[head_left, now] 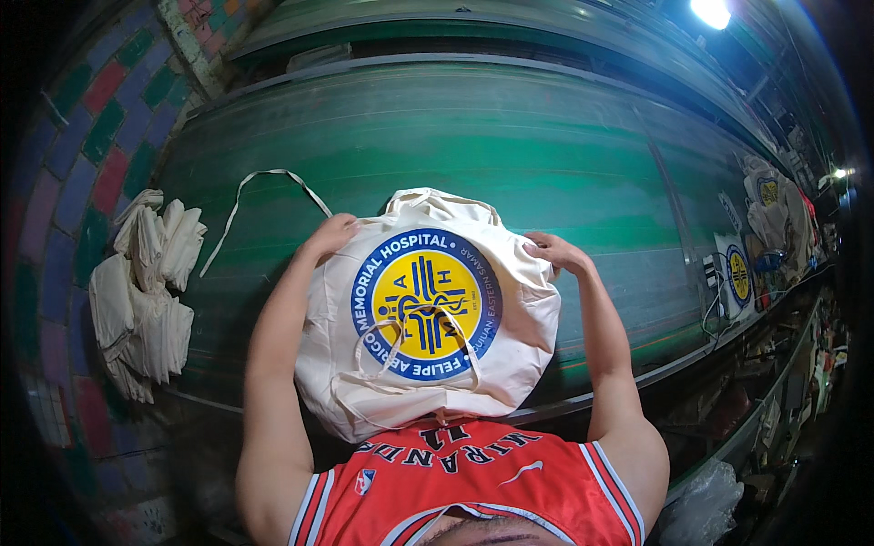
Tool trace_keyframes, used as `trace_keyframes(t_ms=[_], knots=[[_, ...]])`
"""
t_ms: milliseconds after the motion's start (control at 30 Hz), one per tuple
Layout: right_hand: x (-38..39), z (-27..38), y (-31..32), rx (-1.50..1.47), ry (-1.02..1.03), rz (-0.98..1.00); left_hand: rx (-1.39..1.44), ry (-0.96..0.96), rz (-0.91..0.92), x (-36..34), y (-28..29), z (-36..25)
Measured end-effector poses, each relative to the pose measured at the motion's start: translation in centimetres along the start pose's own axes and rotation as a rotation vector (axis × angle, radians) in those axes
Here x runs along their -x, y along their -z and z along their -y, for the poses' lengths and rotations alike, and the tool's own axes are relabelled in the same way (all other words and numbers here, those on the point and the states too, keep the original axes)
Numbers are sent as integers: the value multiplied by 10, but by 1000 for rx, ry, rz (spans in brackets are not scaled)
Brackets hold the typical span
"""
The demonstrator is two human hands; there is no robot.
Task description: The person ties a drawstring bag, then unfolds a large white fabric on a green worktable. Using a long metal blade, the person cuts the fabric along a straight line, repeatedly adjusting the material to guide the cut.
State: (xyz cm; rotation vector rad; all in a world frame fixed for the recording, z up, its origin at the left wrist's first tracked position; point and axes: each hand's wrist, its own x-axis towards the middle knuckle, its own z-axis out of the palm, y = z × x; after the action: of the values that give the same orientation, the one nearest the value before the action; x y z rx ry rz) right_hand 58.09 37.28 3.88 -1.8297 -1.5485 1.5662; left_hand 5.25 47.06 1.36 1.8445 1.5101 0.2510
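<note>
The bag (523, 337) is touched at its upper sides by the left hand (336, 237) and the right hand (558, 253), fingers bent, though whether either is clamped cannot be told, and is spread between them across the table's (583, 155) near edge, green surface stretching beyond.

Room to pass lies across the green table (592, 146) beyond the cream bag (428, 282), as far as the pale far edge. The bag obstructs the near middle, with the left hand (332, 235) and right hand (557, 253) at its sides. Leftward, a loose cord (238, 196) and cloth bundles (146, 309) obstruct; rightward, a broad lane reaches the emblem panel (736, 273).
</note>
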Motion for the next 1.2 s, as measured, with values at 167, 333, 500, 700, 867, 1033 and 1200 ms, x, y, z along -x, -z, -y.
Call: trace_keyframes(t_ms=[167, 333, 500, 700, 867, 1033, 1200], knots=[[-19, -18, 0, -85, 114, -8, 37, 40, 52, -32, -19, -36], [-29, -29, -3, -93, 119, 6, 65, -3, 163, -47, -33, -49], [-31, -28, -1, -84, 86, -9, 18, -25, 275, -59, -31, -55], [-35, -25, -2, -58, 77, -33, 349, 37, 280, -74, -36, -43], [-35, -24, -1, -76, 93, -3, 170, -175, -14, -91, -57, -27], [-40, -24, -1, -110, 91, -9, 462, 201, 341, -93, -53, -38], [-40, -24, 13, -198, 126, 67, 1053, 252, 526, -79, -22, -52]])
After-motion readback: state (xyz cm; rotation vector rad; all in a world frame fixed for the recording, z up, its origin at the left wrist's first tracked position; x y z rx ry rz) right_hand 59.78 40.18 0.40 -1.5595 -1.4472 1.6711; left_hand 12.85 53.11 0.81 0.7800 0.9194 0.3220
